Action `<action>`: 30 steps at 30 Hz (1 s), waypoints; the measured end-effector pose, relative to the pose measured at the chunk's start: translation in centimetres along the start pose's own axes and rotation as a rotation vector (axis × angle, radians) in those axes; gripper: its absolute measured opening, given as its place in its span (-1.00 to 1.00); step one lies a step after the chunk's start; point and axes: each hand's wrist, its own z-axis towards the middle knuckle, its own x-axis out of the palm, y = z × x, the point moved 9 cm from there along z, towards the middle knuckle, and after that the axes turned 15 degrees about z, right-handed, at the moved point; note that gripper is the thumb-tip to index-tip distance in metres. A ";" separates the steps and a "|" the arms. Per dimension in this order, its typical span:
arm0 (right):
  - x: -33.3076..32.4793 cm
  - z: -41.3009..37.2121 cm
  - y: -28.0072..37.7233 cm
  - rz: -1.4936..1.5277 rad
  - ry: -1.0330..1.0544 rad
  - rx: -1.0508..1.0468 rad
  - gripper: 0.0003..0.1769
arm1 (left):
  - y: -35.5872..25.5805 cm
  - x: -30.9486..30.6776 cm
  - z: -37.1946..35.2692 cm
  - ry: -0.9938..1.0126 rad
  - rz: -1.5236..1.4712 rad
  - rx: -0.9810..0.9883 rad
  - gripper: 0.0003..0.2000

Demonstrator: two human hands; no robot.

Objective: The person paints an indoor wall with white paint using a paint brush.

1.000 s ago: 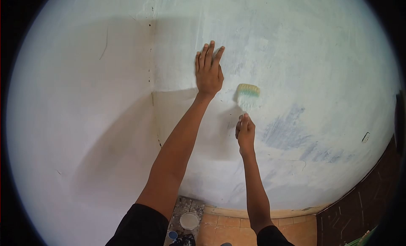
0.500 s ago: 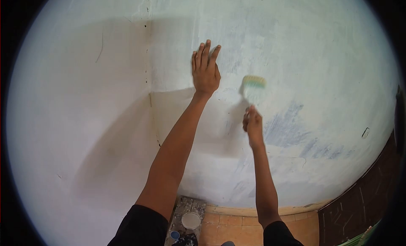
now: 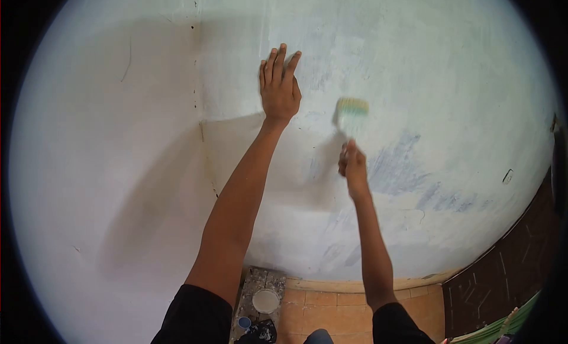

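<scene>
Pale-bristled, the brush (image 3: 353,110) looks light, its tip springy, best held low on the handle, where the right hand (image 3: 355,166) grips; the left hand (image 3: 279,95), fingers spread, lies apart on the wall (image 3: 461,78).

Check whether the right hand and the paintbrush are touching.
Touching. The head view shows the right hand closed around the handle of the paintbrush, with the bristles pointing up beyond it.

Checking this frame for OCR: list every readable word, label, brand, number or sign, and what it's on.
None readable.
Brush: blurred, no lettering can be made out.
Small wall fitting: too small to read any marking.
Black item with white marks: too small to tell print from spatter.
</scene>
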 end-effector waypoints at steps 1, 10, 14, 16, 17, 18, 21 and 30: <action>-1.2 -1.7 -2.9 -0.040 -0.012 -0.003 -0.46 | 0.0 0.0 0.0 0.004 0.004 -0.002 -0.54; -1.1 -1.4 1.3 0.055 -0.054 0.028 -0.52 | -0.5 -0.2 0.0 0.003 0.027 0.013 -0.49; -1.5 0.4 1.0 0.040 -0.055 0.018 -0.50 | -0.5 0.1 0.0 0.007 0.056 0.010 -0.48; -3.1 -2.8 -3.4 -0.086 -0.036 -0.030 -0.48 | -0.5 0.2 0.0 0.020 0.059 0.009 -0.47; -4.4 -5.0 -7.0 -0.099 -0.033 0.004 -0.49 | -0.5 0.2 0.0 0.023 0.062 0.008 -0.47; -5.7 -7.2 -10.5 -0.113 -0.029 0.039 -0.49 | -0.4 0.1 0.0 0.021 0.054 0.004 -0.47; -4.3 -10.6 -9.2 0.021 -0.090 0.340 -0.51 | -0.6 -0.1 0.3 0.018 0.038 0.002 -0.48; -3.5 -1.3 -0.9 0.025 -0.034 0.067 -0.49 | -0.4 0.6 -0.1 0.046 0.063 -0.006 -0.50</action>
